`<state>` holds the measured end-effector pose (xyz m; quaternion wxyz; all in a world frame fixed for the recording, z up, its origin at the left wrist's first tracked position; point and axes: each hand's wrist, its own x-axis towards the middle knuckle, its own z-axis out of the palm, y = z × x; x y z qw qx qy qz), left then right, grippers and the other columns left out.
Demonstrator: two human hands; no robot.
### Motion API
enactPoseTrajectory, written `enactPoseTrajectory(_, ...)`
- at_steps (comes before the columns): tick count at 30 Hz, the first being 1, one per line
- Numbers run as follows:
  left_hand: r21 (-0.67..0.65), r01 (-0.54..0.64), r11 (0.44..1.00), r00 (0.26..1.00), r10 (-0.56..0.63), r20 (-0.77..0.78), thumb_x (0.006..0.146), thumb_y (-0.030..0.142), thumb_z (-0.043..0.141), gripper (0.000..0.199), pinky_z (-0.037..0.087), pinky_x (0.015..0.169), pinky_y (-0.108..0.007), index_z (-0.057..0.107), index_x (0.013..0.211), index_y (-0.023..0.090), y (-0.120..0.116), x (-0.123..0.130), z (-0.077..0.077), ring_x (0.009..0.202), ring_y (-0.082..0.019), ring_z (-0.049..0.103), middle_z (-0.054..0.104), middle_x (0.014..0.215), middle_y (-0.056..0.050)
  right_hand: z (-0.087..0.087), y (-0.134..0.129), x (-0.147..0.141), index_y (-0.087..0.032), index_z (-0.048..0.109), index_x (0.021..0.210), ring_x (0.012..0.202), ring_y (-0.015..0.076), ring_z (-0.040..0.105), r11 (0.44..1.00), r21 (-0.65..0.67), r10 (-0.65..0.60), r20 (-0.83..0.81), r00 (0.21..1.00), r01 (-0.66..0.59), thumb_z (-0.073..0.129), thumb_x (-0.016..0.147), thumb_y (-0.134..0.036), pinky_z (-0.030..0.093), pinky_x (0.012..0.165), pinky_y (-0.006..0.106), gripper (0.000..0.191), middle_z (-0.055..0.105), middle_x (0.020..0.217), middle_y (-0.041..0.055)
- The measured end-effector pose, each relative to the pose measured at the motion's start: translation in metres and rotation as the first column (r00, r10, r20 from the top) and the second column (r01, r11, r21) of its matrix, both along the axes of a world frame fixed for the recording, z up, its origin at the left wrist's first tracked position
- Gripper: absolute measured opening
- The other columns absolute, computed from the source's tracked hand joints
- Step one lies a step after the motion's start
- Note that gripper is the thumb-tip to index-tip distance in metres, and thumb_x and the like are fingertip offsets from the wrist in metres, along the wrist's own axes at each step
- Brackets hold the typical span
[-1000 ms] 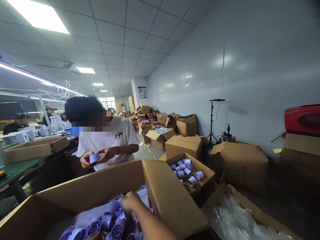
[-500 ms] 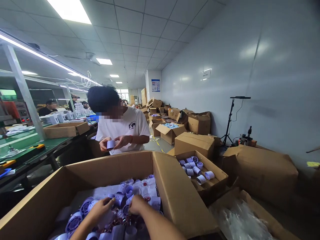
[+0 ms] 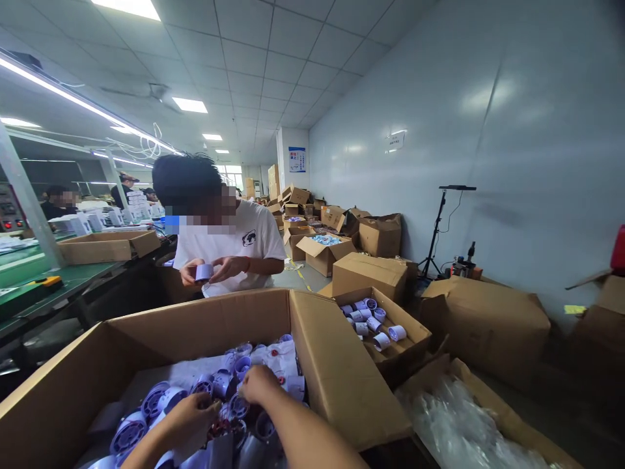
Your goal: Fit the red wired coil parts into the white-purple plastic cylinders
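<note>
L hand (image 3: 193, 412) was part-curled, R hand (image 3: 260, 384) bunched, over purple cyl. housings (image 3: 172, 396); couldn't tell if clamped on any.

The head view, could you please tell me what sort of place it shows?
Probably a factory workshop: a large cardboard box holds many similar purple parts, a green workbench runs along one side, and more cartons crowd the background.
</note>
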<state>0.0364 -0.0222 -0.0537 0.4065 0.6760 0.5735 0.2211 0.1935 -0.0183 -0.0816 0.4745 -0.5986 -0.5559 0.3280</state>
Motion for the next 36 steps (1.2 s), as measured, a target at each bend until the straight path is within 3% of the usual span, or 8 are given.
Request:
enactPoseTrajectory(4,-0.053,0.04,0.998,0.997,-0.036,0.072,0.055,0.048,0.068,0.035,0.035,0.046,-0.023,0.067,0.076,0.02,-0.002,0.003,0.0,0.046,-0.015,0.049,0.054,0.048,0.003,0.029,-0.003,-0.007,-0.021,0.065,0.052,0.052,0.012,0.052,0.997,-0.024,0.072,-0.103,0.992,-0.075,0.059,0.063,-0.017,0.039,0.054,0.022,0.013,0.058,0.048,-0.0038)
enactPoseTrajectory(7,-0.058,0.018,0.998,0.979,-0.006,0.203,0.053,0.054,0.07,0.065,0.034,0.042,-0.022,0.059,0.108,0.02,0.0,0.004,0.001,0.043,-0.013,0.046,0.055,0.052,0.005,0.041,-0.009,-0.015,-0.018,0.07,0.064,0.045,0.0087,0.044,0.985,-0.065,0.147,-0.197,0.969,-0.162,0.054,0.072,-0.018,0.034,0.047,0.019,0.018,0.055,0.048,-0.0052)
enactPoseTrajectory(9,-0.008,0.023,1.0,0.97,-0.02,0.244,0.053,0.057,0.07,0.073,0.035,0.042,-0.021,0.056,0.114,0.02,0.004,0.002,0.001,0.045,-0.012,0.047,0.059,0.059,0.003,0.046,-0.012,-0.017,-0.016,0.07,0.066,0.041,0.0071,0.039,0.975,-0.095,0.173,-0.249,0.953,-0.202,0.054,0.073,-0.017,0.032,0.044,0.019,0.018,0.051,0.046,-0.0062)
enactPoseTrajectory(16,0.125,0.214,0.969,0.965,-0.229,0.128,0.06,0.059,0.065,0.044,0.045,0.065,-0.025,0.069,0.077,0.019,0.012,-0.001,0.009,0.07,-0.019,0.057,0.067,0.074,-0.002,0.055,-0.013,-0.012,-0.016,0.066,0.06,0.039,0.0053,0.034,0.949,-0.12,0.232,-0.367,0.901,-0.293,0.056,0.072,-0.014,0.026,0.042,0.019,0.016,0.044,0.042,-0.0079)
enactPoseTrajectory(24,0.166,0.192,0.967,0.959,-0.221,0.179,0.068,0.051,0.062,0.038,0.042,0.063,-0.024,0.069,0.079,0.015,-0.002,0.007,0.018,0.069,-0.017,0.054,0.065,0.074,-0.003,0.05,-0.013,-0.009,-0.017,0.061,0.06,0.04,0.005,0.032,0.921,-0.022,0.335,-0.464,0.82,-0.389,0.058,0.069,-0.029,0.023,0.043,0.02,0.015,0.042,0.046,-0.008)
enactPoseTrajectory(29,0.405,0.155,0.901,0.984,-0.176,0.016,0.075,0.04,0.058,0.027,0.041,0.072,-0.026,0.07,0.083,0.017,-0.004,0.005,0.02,0.075,-0.018,0.055,0.063,0.082,-0.006,0.048,-0.011,-0.001,-0.017,0.064,0.064,0.041,0.0058,0.026,0.916,0.061,0.373,-0.486,0.79,-0.395,0.06,0.065,-0.042,0.022,0.043,0.022,0.025,0.04,0.046,-0.0076)
enactPoseTrajectory(32,0.483,0.216,0.849,0.973,-0.149,-0.174,0.079,0.034,0.054,0.022,0.04,0.071,-0.027,0.07,0.08,0.019,-0.008,0.007,0.021,0.074,-0.018,0.054,0.061,0.081,-0.007,0.049,-0.012,0.001,-0.017,0.065,0.06,0.049,0.0091,0.039,0.924,0.162,0.382,-0.394,0.836,-0.346,0.058,0.067,-0.044,0.032,0.051,0.023,0.029,0.048,0.05,-0.0036)
enactPoseTrajectory(36,0.483,0.307,0.82,0.919,-0.122,-0.375,0.078,0.026,0.054,0.017,0.039,0.076,-0.03,0.069,0.075,0.02,-0.012,0.015,0.017,0.08,-0.021,0.055,0.063,0.082,-0.007,0.05,-0.018,0.002,-0.017,0.067,0.057,0.062,0.0136,0.05,0.891,0.239,0.409,-0.051,0.911,-0.387,0.053,0.073,-0.037,0.037,0.06,0.024,0.029,0.06,0.058,0.001)
